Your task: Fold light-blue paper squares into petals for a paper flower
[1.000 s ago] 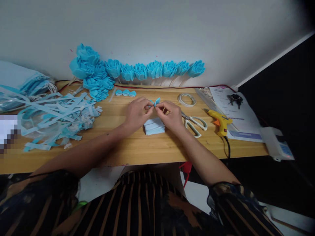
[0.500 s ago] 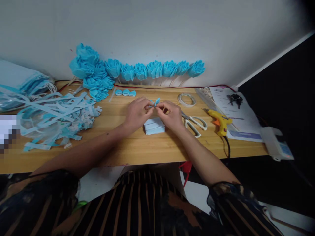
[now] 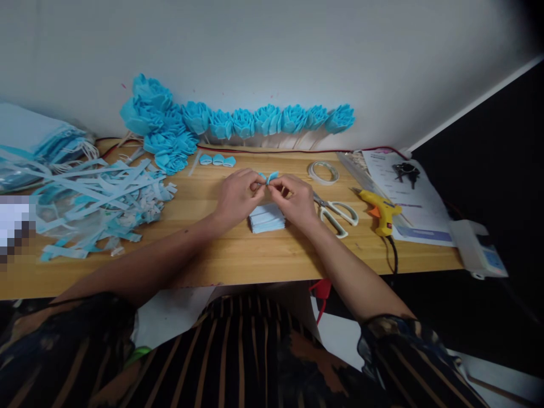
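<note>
Between my fingertips is a small blue fabric piece (image 3: 272, 177), its upper edge standing up above them. My left hand (image 3: 239, 194) pinches it from the left and my right hand (image 3: 296, 198) from the right, the two nearly touching. Just below them a stack of pale blue rectangles (image 3: 267, 219) lies on the wooden table (image 3: 204, 255), its top partly behind the fingers. Three small folded blue pieces (image 3: 217, 161) sit in a row up and left of my left hand. White-handled scissors (image 3: 335, 216) lie beside my right hand, their blades partly hidden by it.
Blue fabric flowers (image 3: 267, 120) line the wall. Cut strips (image 3: 110, 198) are heaped at the left. A roll of tape (image 3: 323, 172), a yellow glue gun (image 3: 380, 211) with a black cord, printed paper (image 3: 425, 209) and keys (image 3: 406, 171) are at the right.
The upper tip of the blue piece between my fingers has tilted slightly to the right. Both hands have stayed in nearly the same place.
</note>
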The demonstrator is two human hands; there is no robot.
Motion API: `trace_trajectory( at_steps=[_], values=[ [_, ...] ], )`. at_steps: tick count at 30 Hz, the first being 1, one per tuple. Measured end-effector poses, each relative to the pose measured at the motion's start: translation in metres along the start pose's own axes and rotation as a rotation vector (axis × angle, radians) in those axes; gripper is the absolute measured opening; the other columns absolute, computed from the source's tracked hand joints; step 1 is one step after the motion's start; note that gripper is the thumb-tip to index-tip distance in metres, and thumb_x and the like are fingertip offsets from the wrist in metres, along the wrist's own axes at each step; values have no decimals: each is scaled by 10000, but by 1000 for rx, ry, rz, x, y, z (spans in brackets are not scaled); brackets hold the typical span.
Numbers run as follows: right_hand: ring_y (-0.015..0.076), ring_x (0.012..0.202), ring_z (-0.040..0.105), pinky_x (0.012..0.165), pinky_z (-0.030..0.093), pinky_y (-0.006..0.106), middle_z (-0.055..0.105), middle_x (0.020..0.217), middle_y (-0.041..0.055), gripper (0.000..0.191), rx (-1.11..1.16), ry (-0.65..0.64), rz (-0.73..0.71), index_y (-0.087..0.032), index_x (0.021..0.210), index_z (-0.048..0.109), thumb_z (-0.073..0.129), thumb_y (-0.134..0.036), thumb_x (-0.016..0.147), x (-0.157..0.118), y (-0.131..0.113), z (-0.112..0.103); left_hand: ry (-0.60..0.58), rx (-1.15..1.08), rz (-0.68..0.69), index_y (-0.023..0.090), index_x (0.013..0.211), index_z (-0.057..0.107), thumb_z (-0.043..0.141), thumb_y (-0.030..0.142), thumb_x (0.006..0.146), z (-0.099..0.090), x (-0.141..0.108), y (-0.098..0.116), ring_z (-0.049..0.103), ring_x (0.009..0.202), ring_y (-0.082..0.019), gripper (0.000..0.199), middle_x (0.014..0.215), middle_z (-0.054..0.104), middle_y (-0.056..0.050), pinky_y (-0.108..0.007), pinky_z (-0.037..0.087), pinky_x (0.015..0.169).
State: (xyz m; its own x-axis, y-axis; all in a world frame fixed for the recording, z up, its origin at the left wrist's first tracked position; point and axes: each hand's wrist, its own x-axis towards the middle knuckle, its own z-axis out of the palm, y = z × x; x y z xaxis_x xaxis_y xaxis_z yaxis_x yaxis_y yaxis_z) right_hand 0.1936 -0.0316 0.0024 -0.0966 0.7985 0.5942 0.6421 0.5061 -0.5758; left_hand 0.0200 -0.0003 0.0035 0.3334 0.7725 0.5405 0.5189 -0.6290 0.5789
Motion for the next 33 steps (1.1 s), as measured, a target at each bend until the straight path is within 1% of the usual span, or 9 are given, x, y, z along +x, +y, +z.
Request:
trace_trajectory(
  at_steps=[8, 14, 20, 24, 33],
  values=[
    [168, 715, 592, 655, 461, 299, 672, 739, 21, 129, 8, -14, 24, -220, 794, 703, 618, -220, 890, 0, 1, -1, -6, -18, 8, 199, 801, 672, 594, 85, 775, 0, 1, -2, 570, 722, -160, 140, 736, 636, -1, -306, 449, 712],
    [165, 708, 595, 672, 468, 297, 667, 726, 16, 118, 24, 7, 16, -217, 791, 705, 626, -209, 878, 0, 3, 0, -6, -41, 0, 198, 789, 678, 598, 96, 798, 0, 2, -2, 565, 704, -157, 130, 720, 631, -1, -307, 439, 692],
    [161, 706, 595, 656, 467, 293, 672, 741, 17, 119, 42, 4, 44, -215, 799, 702, 613, -212, 878, 0, 3, 1, 8, -73, 10, 208, 800, 683, 597, 133, 827, 1, 1, -4, 550, 688, -151, 117, 712, 636, 4, -296, 431, 671],
    [159, 712, 597, 661, 468, 292, 683, 753, 18, 120, 61, 12, 39, -212, 794, 700, 612, -214, 876, 0, 2, 1, 7, -87, 9, 208, 814, 690, 626, 151, 820, 2, 1, -4, 555, 703, -151, 86, 709, 630, 7, -296, 431, 683],
    [170, 726, 602, 669, 475, 306, 695, 773, 25, 123, 52, -10, 81, -221, 795, 702, 611, -238, 877, 0, 2, 0, -5, -174, -101, 209, 766, 687, 608, 181, 840, 1, 2, -1, 539, 671, -142, 112, 699, 641, 3, -283, 415, 637]
  ],
)
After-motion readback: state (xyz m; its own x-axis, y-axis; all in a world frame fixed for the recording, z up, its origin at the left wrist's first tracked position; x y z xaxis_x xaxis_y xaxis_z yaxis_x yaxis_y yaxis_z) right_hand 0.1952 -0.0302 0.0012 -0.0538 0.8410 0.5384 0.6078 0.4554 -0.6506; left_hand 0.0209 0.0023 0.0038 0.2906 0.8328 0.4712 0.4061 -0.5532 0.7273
